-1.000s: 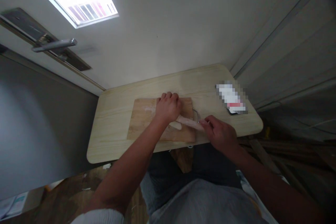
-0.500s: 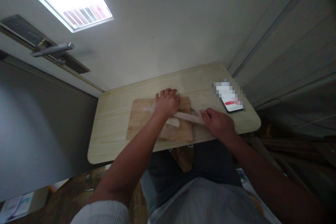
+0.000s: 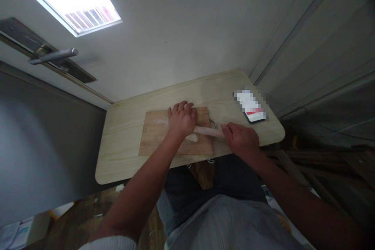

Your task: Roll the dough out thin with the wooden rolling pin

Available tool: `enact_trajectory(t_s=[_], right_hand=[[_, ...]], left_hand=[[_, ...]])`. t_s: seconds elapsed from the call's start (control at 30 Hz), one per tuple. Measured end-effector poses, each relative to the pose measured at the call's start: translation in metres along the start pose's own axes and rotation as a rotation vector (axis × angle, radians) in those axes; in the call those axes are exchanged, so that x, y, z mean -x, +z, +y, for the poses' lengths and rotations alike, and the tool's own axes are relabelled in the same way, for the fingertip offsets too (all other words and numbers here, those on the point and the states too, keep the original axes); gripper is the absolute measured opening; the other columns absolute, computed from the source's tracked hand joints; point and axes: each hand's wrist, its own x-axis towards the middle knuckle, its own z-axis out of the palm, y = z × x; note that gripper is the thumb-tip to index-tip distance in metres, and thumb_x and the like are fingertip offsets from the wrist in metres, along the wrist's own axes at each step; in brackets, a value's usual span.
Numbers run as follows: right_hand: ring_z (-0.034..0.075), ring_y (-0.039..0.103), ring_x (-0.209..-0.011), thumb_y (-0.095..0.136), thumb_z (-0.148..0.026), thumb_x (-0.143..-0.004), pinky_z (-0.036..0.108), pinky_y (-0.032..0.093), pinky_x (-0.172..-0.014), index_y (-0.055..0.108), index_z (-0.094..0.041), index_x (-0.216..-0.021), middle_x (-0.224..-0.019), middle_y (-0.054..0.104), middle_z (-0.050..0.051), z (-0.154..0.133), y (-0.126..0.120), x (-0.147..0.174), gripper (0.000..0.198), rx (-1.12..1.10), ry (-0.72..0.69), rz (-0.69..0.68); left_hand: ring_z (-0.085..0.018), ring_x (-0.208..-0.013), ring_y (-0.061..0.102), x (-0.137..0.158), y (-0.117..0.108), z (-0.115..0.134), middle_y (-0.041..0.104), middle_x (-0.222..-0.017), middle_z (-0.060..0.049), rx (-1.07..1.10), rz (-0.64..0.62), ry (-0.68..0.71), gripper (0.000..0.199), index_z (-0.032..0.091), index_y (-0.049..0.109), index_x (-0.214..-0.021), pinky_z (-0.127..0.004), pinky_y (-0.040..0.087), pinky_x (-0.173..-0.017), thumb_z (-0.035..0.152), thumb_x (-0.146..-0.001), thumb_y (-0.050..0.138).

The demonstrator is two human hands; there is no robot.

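A pale wooden rolling pin [image 3: 208, 131] lies slantwise over the right half of a wooden cutting board [image 3: 155, 136]. My right hand [image 3: 241, 138] is closed around its right end, just past the board's edge. Over the board, my left hand [image 3: 181, 119] lies palm down with fingers stretched forward; the pin's other end disappears beneath it. Whether the left palm presses on the pin or on what lies under it is hidden. A whitish piece that looks like dough [image 3: 192, 137] shows partly beside my left wrist, below the pin.
The board rests on a small light wood table [image 3: 120, 136] with rounded corners, set against a white door [image 3: 175, 54]. At the table's right end lies a phone [image 3: 250, 107] with a lit, blurred screen. A metal ring [image 3: 213, 123] sticks out from the board's right side. A door handle [image 3: 55, 55] juts out at left.
The whole view has shifted a little, so table and board appear slightly further left. Both hands keep nearly the same places on the board and pin.
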Motion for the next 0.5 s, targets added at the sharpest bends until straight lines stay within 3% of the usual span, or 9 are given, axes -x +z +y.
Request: enact_trajectory(t_s=[0.5], right_hand=[[0.023,0.052,-0.084,0.036,-0.046,-0.104,0.035,0.020,-0.068,0.065,-0.019,-0.080,-0.081,0.065,0.007,0.001,0.005,0.015,0.046,0.025,-0.082,0.101]], left_hand=[[-0.029,-0.135,0.044,0.028,-0.006,0.005,0.049,-0.152,-0.004,-0.032,0.021,-0.001,0.042,0.030,0.054,-0.136,-0.056,0.027,-0.114,0.036,-0.101,0.032]])
